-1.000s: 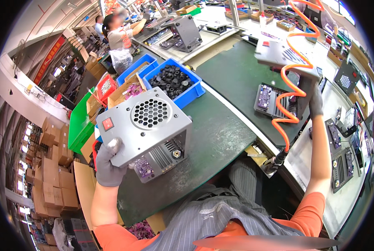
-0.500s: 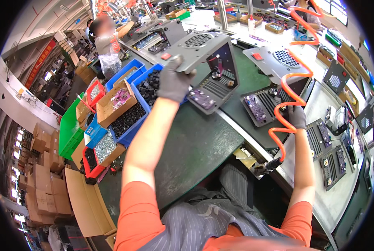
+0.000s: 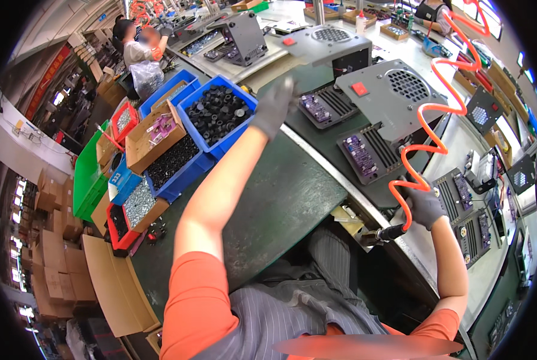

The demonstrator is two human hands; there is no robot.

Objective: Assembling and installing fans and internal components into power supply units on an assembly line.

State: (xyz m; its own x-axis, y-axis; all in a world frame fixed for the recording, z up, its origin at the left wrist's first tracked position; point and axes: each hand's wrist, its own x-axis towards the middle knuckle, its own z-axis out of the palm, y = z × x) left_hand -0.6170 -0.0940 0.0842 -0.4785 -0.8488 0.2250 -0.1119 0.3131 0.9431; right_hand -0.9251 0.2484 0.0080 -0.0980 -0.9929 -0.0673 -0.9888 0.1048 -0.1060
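My left hand (image 3: 274, 108), in a grey glove, is stretched out over the green bench mat (image 3: 280, 210). Its fingers are apart, it holds nothing, and it is blurred. It hovers between a blue bin of black round parts (image 3: 217, 111) and an open board tray (image 3: 319, 108). A grey metal housing (image 3: 400, 96) with a fan grille and a red switch lies just beyond on the belt. My right hand (image 3: 424, 207), also gloved, is closed on an air tool at the lower end of the orange coiled hose (image 3: 436, 138), beside another board tray (image 3: 364, 153).
Left of the mat stand a cardboard box of purple parts (image 3: 157, 132), a blue bin of small black parts (image 3: 172, 165), a green bin (image 3: 88, 174) and stacked cartons (image 3: 52, 252). More grey housings (image 3: 328, 45) and trays (image 3: 466, 204) lie on the belt. Another person (image 3: 139, 48) works far back.
My left hand carried the grey housing from the near left across to the belt and let it go; it is now empty. My right hand came down along the hose.
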